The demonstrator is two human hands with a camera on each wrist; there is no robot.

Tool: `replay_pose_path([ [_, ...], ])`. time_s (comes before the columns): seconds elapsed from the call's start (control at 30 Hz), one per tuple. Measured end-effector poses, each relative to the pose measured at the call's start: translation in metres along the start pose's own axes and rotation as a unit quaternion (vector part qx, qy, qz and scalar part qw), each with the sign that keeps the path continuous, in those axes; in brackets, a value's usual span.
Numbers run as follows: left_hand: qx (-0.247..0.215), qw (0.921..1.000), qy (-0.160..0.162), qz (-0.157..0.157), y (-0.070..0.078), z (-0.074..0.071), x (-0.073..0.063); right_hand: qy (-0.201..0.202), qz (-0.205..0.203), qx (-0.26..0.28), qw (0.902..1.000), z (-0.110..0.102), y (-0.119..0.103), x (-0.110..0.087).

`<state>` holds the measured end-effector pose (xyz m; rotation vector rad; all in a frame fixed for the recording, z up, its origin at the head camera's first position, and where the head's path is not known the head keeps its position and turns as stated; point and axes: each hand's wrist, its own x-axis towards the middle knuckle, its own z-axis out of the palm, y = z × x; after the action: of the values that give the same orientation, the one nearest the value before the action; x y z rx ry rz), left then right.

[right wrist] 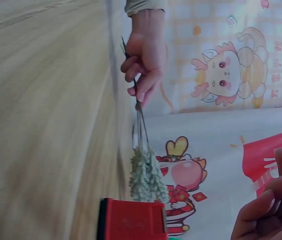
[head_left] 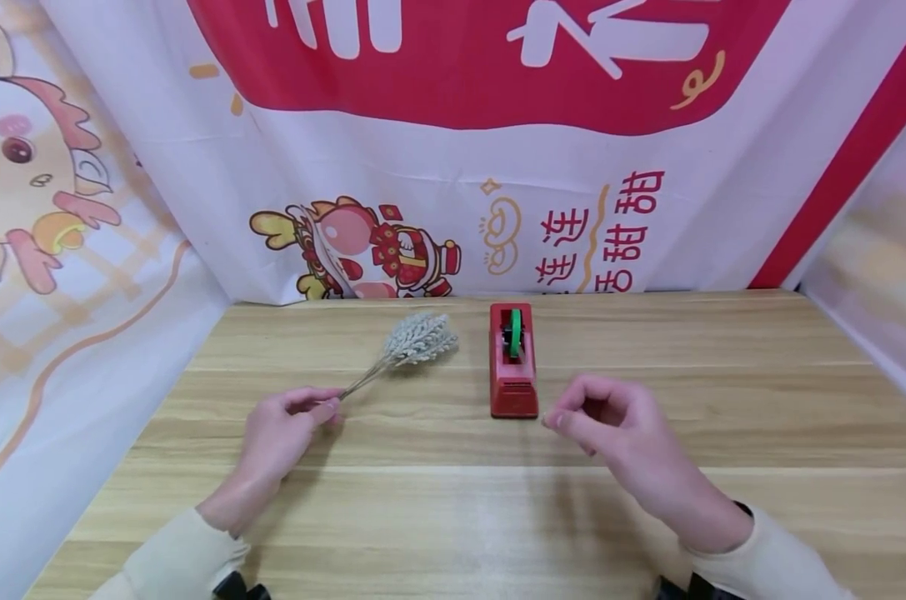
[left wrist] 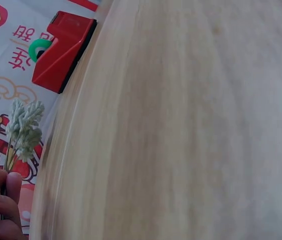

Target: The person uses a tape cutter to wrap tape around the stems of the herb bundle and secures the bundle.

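Observation:
My left hand [head_left: 282, 435] pinches the thin stems of a bunch of dried grey-green flowers [head_left: 420, 339] between thumb and fingers. The fluffy heads point away to the right, toward a red tape dispenser [head_left: 514, 398]. A green tape core [head_left: 516, 335] sits in the dispenser's slot. Just right of the dispenser's near end, my right hand [head_left: 623, 433] is raised over the table with thumb and forefinger together. Between those fingertips the right wrist view shows a short, see-through strip of tape [right wrist: 267, 181]; most of it is hidden by the fingers.
The wooden table [head_left: 453, 508] ends at the back against a hanging white and red cloth [head_left: 453, 167] with cartoon prints and lettering. Another printed cloth [head_left: 122, 333] hangs along the left side, and a pale one stands at the right.

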<state>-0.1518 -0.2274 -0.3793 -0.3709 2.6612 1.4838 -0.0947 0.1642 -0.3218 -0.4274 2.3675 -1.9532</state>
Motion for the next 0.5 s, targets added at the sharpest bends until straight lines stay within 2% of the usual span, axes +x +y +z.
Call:
replay_pose_path([
  [0.13, -0.01, 0.9999, -0.005, -0.006, -0.002, -0.006, 0.0, 0.03, 0.007, 0.028, 0.9991, -0.006, -0.007, 0.004],
  [0.3, -0.023, 0.9996, -0.013, 0.004, -0.003, -0.01, 0.0, 0.06, 0.005, 0.088, 0.9943, -0.013, -0.015, 0.013],
  [0.5, -0.057, 0.9979, -0.024, 0.017, -0.003, -0.014, -0.001, 0.068, 0.049, 0.111, 0.9903, -0.03, -0.035, 0.033],
])
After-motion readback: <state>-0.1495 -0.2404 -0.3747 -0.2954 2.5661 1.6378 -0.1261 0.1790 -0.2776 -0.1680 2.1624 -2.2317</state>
